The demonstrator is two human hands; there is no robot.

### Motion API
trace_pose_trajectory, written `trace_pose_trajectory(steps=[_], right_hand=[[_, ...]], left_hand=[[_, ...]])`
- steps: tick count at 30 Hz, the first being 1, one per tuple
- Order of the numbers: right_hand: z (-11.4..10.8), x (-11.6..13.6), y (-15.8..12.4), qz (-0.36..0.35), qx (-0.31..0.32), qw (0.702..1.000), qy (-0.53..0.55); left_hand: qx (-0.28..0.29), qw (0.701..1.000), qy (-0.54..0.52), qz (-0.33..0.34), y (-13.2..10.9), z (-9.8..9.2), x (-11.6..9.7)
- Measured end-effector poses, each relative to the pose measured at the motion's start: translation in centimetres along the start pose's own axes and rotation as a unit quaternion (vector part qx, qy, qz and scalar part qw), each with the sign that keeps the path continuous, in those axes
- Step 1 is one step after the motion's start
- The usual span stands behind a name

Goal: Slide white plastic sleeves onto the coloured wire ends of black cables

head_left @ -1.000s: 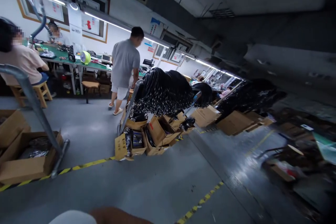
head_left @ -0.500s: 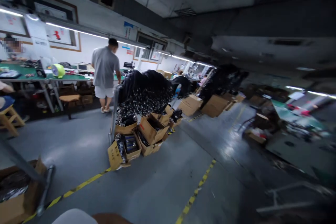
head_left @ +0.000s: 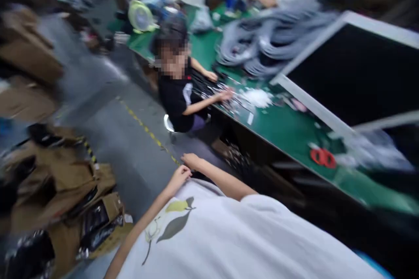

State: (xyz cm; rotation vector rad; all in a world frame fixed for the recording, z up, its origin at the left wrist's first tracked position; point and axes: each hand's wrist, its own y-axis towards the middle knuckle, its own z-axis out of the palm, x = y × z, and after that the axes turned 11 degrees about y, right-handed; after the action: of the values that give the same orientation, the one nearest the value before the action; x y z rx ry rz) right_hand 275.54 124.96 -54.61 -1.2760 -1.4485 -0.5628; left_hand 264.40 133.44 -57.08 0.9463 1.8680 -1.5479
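Both of my hands are close together in front of the white shirt's hem. My left hand (head_left: 180,175) has its fingers bent together beside the shirt (head_left: 229,231). Just above and to the right of it, my right hand (head_left: 191,161) is closed, with its fingers curled inward. Anything between the fingers of either hand is too small or blurred to make out. Neither hand touches the green workbench (head_left: 278,124).
A seated person (head_left: 175,96) works over black cables and white pieces on the bench. Red-handled scissors (head_left: 323,158), grey cable coils (head_left: 242,45) and a white-framed dark panel (head_left: 363,74) lie there. Open cartons (head_left: 70,174) stand on the left.
The view has swung round and down from the aisle to the green bench and the seated person. Both my hands have come into view; the cartons now appear at the left.
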Motion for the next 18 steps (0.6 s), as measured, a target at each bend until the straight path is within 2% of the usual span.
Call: trace_pose_trajectory(steps=[4, 7, 9, 12, 14, 16, 18], right_hand=[[-6.5, -5.1, 5.8, 0.064, 0.008, 0.997, 0.032], [-11.4, -7.3, 8.5, 0.057, -0.001, 0.997, 0.054], [-14.9, -8.2, 10.0, 0.038, -0.032, 0.997, 0.065], [-20.5, -8.3, 13.2, 0.031, -0.135, 0.987, 0.079], [-23.9, -7.6, 16.3, 0.04, -0.215, 0.972, 0.086], [-26.5, -6.2, 19.5, 0.032, -0.275, 0.956, 0.099], [-28.1, -4.7, 22.2, 0.012, -0.301, 0.947, 0.111]], left_hand=[[0.061, 0.995, 0.067, -0.036, 5.2, 2.0, -4.8], [0.077, 0.993, 0.081, -0.041, 8.2, 3.0, -8.0], [0.077, 0.993, 0.083, -0.041, 10.1, 3.2, -9.9], [0.072, 0.993, 0.087, -0.042, 12.8, 2.6, -12.6], [0.072, 0.992, 0.093, -0.041, 14.5, 2.1, -14.0], [0.077, 0.991, 0.103, -0.038, 15.9, 1.5, -15.0], [0.083, 0.99, 0.114, -0.034, 17.2, 1.1, -15.8]])
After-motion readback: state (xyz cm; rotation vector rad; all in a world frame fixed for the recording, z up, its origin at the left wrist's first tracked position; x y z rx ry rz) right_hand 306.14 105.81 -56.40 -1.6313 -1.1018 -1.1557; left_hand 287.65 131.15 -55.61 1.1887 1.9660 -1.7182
